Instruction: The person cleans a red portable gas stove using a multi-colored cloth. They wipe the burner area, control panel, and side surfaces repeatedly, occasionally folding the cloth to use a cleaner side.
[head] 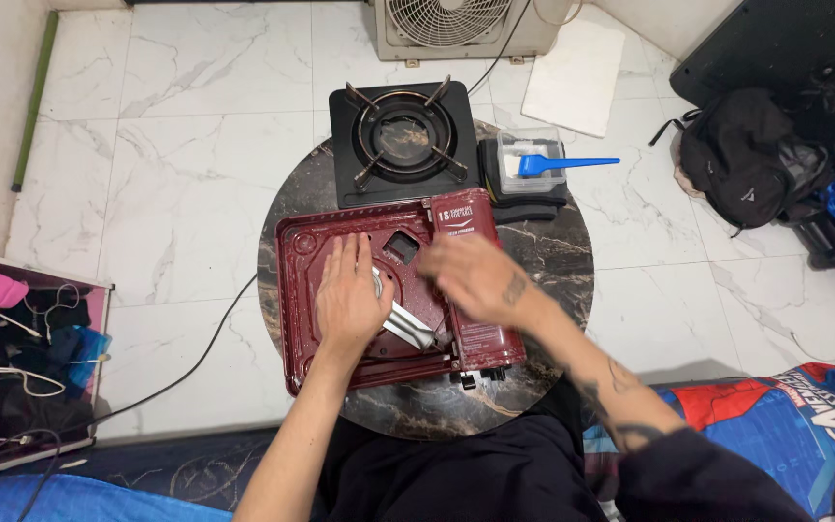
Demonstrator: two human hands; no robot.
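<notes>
Left hand is laid flat, fingers spread open and pressing down on the dark red stove casing, with the fingertips close to the square cutout in the middle. Right hand is motion-blurred, so I can't tell if those fingers are pinching anything or just loose; it hovers over the casing's right half. A shiny metal bracket pokes out from under the left palm, slanting down and to the right.

My take: keep that flat palm as the anchor so the casing doesn't skate on the round marble table, and work the bracket along its own slant, not sideways.

The casing sits mid-table with its long axis running left to right, the raised cartridge end to the right. Just behind the casing sits a black burner unit, and behind the casing's right corner a clear tub with a blue brush.
</notes>
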